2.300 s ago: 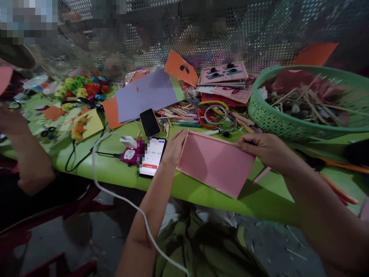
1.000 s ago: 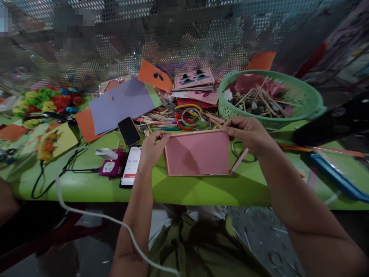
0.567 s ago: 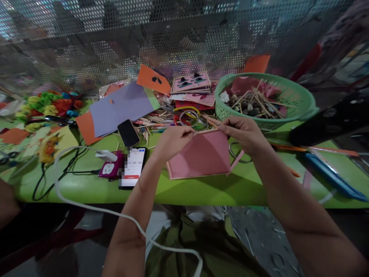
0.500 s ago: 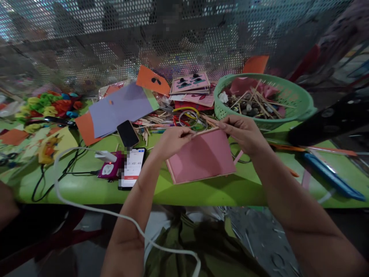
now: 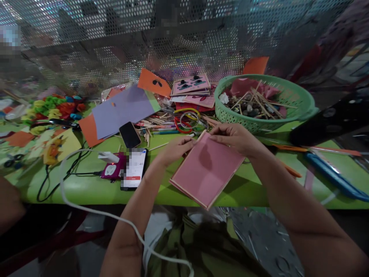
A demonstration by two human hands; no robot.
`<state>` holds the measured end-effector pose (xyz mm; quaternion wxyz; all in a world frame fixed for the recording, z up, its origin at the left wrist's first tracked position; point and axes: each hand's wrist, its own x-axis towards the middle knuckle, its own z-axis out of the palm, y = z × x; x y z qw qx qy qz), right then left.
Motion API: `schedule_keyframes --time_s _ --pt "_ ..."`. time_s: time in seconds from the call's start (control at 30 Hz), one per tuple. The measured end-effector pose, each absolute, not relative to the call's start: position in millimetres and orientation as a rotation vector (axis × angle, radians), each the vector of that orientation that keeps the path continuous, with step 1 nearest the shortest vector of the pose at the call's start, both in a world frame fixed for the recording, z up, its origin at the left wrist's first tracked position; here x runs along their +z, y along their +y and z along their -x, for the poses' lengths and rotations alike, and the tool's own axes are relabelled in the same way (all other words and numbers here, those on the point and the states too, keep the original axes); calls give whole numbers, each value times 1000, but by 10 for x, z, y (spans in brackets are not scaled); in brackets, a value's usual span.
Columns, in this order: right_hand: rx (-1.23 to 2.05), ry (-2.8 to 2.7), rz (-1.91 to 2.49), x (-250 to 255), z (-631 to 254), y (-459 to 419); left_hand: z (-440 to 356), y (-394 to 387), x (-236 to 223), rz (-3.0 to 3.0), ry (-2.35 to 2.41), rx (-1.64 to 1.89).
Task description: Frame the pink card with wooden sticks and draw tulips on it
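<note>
A pink card (image 5: 209,169) edged with thin wooden sticks is held tilted over the front of the green table. My left hand (image 5: 179,149) pinches it near its upper left corner. My right hand (image 5: 230,137) is closed on its upper edge, thumb and fingers gripping close to the corner. A shadow falls across the card's middle. Just behind my hands lie scissors with red handles (image 5: 183,125), a roll of clear tape (image 5: 189,119) and several loose wooden sticks and pens.
A green basket (image 5: 265,122) with sticks and stones stands at the back right. Left are two phones, one dark (image 5: 129,134), one lit (image 5: 134,169), and a purple power adapter (image 5: 112,170). A white cable (image 5: 95,211) crosses my left forearm. Decorated pink cards (image 5: 190,85) are stacked behind.
The pink card has turned in my hands, its lower corner swinging down toward me. My right hand has moved slightly down along its upper edge.
</note>
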<state>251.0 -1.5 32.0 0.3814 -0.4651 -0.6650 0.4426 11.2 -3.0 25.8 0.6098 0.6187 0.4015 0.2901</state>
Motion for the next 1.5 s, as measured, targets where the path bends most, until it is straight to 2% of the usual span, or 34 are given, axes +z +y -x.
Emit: schedule_keyframes --time_s 0.3,0.5,0.77,0.93,1.13,1.5 --pt "1064 -1651 1261 366 -2497 -13 -298 41 88 -1275 961 883" --pt "694 -1488 1388 431 -2830 -85 -106 96 81 -1117 1045 954" --pt "294 -1512 1857 142 -3597 -753 60 215 153 -1029 1039 1079" --pt "147 -1672 2076 62 -4020 -1003 72 235 141 -974 1047 1096" --pt "163 -1988 2089 -56 -4279 -950 62 235 149 -974 1043 1063" --pt "6 -2281 2409 103 -3998 -779 -6 173 198 -1011 1051 992"
